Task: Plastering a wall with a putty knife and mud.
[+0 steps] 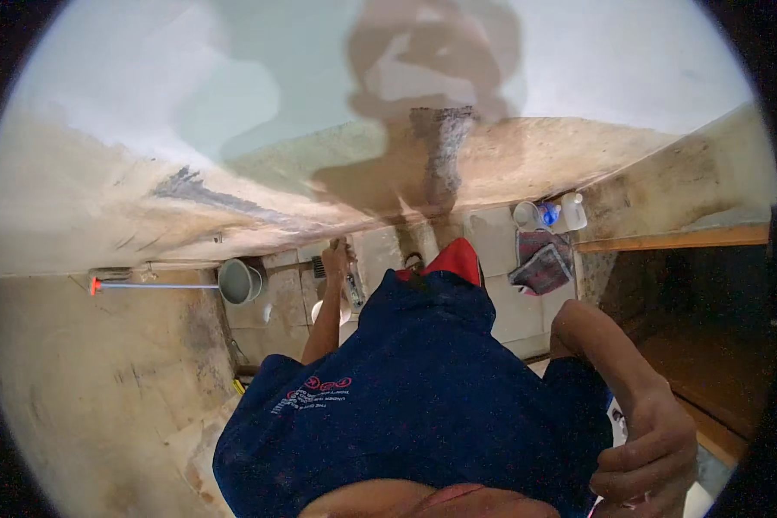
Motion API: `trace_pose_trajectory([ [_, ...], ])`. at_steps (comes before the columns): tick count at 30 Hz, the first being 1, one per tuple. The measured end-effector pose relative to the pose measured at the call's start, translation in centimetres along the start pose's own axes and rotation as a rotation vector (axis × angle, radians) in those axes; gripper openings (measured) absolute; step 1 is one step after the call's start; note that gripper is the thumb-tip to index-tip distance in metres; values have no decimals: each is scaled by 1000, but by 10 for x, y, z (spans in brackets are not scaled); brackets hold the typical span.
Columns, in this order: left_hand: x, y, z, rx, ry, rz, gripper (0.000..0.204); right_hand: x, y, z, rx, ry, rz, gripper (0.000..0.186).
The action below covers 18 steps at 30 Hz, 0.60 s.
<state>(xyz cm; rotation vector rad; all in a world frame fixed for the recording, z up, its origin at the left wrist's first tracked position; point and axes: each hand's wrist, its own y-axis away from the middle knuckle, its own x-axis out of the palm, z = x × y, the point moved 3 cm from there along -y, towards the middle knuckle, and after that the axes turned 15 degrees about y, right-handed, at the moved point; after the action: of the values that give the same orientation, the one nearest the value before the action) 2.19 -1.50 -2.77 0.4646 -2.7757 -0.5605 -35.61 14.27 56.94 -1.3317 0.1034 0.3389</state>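
Note:
My left hand (339,259) reaches down to the floor close to the foot of the wall. Its fingers are curled, and what they grip, if anything, is too small to make out. Right beside it is a dark-bristled brush (319,268); whether the hand touches it is unclear. A long grey object (354,289) lies on the other side of the hand, and a white container (332,312) is partly hidden behind my forearm. My right hand (647,457) is raised near my body at the lower right, fingers bent inward, with a small whitish spot showing among them.
A grey bucket (240,282) stands at the left, next to a blue pole (164,287) with a red end. Along the right wall are a pale tub (527,215), a blue container (550,214), a white jug (573,211) and a folded mat (542,263). A wooden frame (673,238) edges a dark opening.

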Motion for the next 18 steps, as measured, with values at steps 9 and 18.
trace_pose_trajectory([
  [9,-72,112,105,-188,45,-322,27,-37,17,35,-47,-115,30,58],
  [18,-113,224,231,-532,420,-315,35,-111,43,107,251,-168,190,68],
])
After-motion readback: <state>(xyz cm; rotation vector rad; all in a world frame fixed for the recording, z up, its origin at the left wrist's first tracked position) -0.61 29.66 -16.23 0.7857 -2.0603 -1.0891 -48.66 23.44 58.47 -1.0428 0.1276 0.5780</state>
